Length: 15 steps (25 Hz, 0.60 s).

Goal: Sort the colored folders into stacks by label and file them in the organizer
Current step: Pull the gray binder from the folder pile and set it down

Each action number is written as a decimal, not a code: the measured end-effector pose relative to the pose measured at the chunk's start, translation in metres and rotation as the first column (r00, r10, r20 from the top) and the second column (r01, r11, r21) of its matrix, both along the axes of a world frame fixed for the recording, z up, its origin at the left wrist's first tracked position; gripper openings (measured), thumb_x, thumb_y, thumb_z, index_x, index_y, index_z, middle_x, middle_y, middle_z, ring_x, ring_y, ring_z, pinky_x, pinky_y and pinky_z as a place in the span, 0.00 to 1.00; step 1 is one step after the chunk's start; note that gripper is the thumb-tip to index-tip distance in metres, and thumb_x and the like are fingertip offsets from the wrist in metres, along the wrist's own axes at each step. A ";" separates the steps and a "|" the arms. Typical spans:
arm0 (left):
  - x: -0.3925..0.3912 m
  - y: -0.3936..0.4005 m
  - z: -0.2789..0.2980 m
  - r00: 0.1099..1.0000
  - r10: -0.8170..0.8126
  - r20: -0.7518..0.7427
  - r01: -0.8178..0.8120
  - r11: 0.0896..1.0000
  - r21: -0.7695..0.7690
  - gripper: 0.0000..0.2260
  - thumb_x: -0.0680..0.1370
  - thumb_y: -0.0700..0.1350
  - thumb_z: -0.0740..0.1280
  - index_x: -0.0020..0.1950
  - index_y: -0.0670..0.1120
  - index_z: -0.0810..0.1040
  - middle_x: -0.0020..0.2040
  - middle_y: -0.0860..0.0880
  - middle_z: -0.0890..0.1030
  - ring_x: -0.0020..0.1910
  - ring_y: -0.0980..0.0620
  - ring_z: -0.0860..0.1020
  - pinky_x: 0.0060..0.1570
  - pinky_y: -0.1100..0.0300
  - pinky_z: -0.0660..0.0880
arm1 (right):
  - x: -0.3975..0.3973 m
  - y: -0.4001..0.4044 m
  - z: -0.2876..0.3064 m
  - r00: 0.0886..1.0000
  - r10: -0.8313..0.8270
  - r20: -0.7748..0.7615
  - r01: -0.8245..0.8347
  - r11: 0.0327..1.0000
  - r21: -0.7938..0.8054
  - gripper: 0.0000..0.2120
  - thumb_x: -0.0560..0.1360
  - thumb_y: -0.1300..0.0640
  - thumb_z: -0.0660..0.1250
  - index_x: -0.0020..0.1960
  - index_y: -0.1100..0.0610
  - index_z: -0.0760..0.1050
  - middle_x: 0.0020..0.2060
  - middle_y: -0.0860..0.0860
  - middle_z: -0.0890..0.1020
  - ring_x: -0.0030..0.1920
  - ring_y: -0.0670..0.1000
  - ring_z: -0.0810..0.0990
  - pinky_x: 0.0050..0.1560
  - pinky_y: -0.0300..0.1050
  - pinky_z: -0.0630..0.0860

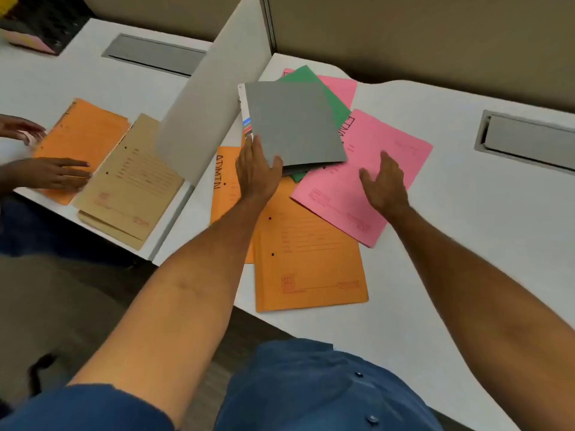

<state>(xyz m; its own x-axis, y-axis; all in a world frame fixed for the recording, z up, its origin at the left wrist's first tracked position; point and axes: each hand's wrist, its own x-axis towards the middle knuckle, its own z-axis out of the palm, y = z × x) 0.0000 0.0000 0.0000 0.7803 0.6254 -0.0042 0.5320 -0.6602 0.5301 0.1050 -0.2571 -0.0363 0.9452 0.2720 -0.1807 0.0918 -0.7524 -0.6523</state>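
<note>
A loose pile of folders lies on the white desk (466,275) in front of me. My left hand (256,169) grips the near left corner of a grey folder (292,126), thumb on top, and the folder is tilted up above the pile. Under it lie a green folder (329,94) and a pink folder (339,84) at the back. A larger pink folder (351,188) lies to the right, and my right hand (384,185) hovers over it, fingers apart, holding nothing. Two orange folders (308,256) lie nearest me, one lettered ADMIN.
A white divider panel (205,98) separates my desk from the left desk, where another person's hands (46,175) rest on an orange folder (84,141) and tan folders (133,188). A black organizer (46,23) stands far back left. A grey cable hatch (529,138) is at the right.
</note>
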 end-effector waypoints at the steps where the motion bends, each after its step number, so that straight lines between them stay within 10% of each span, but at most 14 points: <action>1: 0.005 0.011 -0.002 0.998 0.055 0.020 -0.054 0.996 -0.066 0.32 0.82 0.54 0.62 0.83 0.45 0.55 0.83 0.44 0.59 0.80 0.44 0.59 0.78 0.44 0.60 | 0.006 0.015 -0.004 0.999 -0.021 -0.024 0.022 0.999 0.043 0.37 0.82 0.41 0.61 0.82 0.58 0.52 0.80 0.59 0.61 0.79 0.63 0.59 0.75 0.64 0.62; 10: 0.052 0.074 -0.030 0.937 0.349 0.006 -0.294 0.800 -0.523 0.23 0.82 0.52 0.65 0.75 0.44 0.68 0.68 0.42 0.73 0.64 0.45 0.76 0.62 0.48 0.77 | 0.064 0.097 -0.023 0.968 -0.118 -0.223 0.149 0.980 0.129 0.39 0.79 0.41 0.67 0.81 0.58 0.57 0.77 0.59 0.66 0.76 0.63 0.64 0.74 0.65 0.66; 15: 0.063 0.084 -0.042 0.925 0.377 -0.048 -0.297 0.637 -0.711 0.20 0.82 0.52 0.65 0.71 0.43 0.73 0.58 0.44 0.81 0.56 0.46 0.80 0.47 0.54 0.80 | 0.076 0.119 -0.031 0.923 -0.171 -0.345 0.255 0.944 0.212 0.22 0.79 0.50 0.67 0.68 0.61 0.71 0.64 0.60 0.76 0.61 0.60 0.78 0.50 0.51 0.84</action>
